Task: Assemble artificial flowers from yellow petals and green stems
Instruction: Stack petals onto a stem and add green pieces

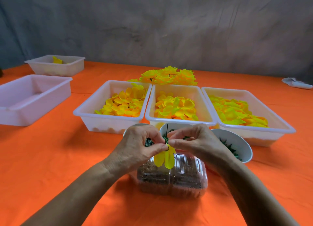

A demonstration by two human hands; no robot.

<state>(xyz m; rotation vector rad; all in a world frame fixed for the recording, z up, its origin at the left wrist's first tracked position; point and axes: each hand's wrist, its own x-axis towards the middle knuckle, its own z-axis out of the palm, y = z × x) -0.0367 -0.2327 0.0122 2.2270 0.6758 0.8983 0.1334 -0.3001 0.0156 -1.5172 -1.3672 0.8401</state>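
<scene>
Left hand (135, 146) fingers pinch yellow petal (165, 158) at top; right hand (191, 141) fingers pinch green stem (166, 134) poking up through it, above clear box (172, 178) on counter (50, 158). Risk: stem misses hole, tears petal; loose pinch drops petal.

Covering bench: matt orange cloth (50, 158); showing smooth translucent plastic trays (110, 122), glossy clear plastic box (186, 175), fabric-looking yellow petals (165, 158).

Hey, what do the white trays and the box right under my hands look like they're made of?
White trays: probably matte, translucent plastic, since the petals glow faintly through their walls. Box: clear, glossy, thin moulded plastic by its look, with ribbed embossing, bright highlights and brownish contents visible through it.
</scene>
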